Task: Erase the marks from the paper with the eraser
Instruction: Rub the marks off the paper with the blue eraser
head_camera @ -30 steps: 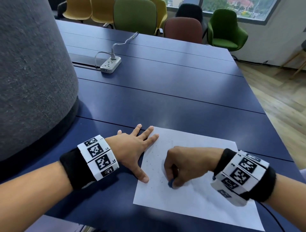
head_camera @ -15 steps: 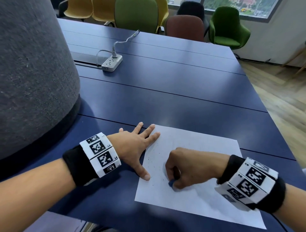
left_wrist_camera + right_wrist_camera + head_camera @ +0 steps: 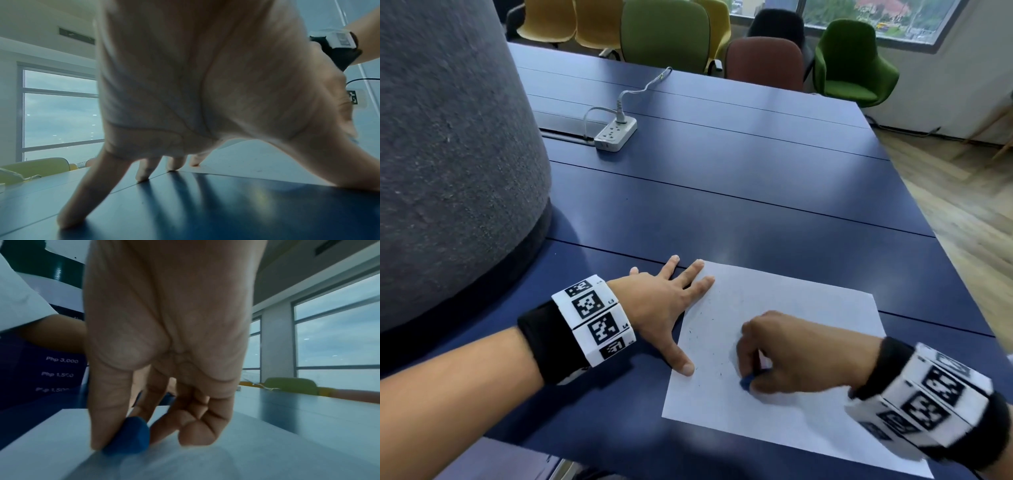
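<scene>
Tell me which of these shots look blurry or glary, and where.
Head view: the right hand and its wristband smear with motion blur; the left hand stays crisp; soft glare patches lie on the blue table. Left wrist view: the hand fills the frame, soft and out of focus, finger shadows on the glossy tabletop. Right wrist view: the blue eraser and paper are slightly blurred.

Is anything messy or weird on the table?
Only a little. Small dark specks are scattered across the left part of the paper, beside the right hand that rubs with the blue eraser. The sheet also lies askew to the table edge. Nothing looks torn or spilled.
</scene>
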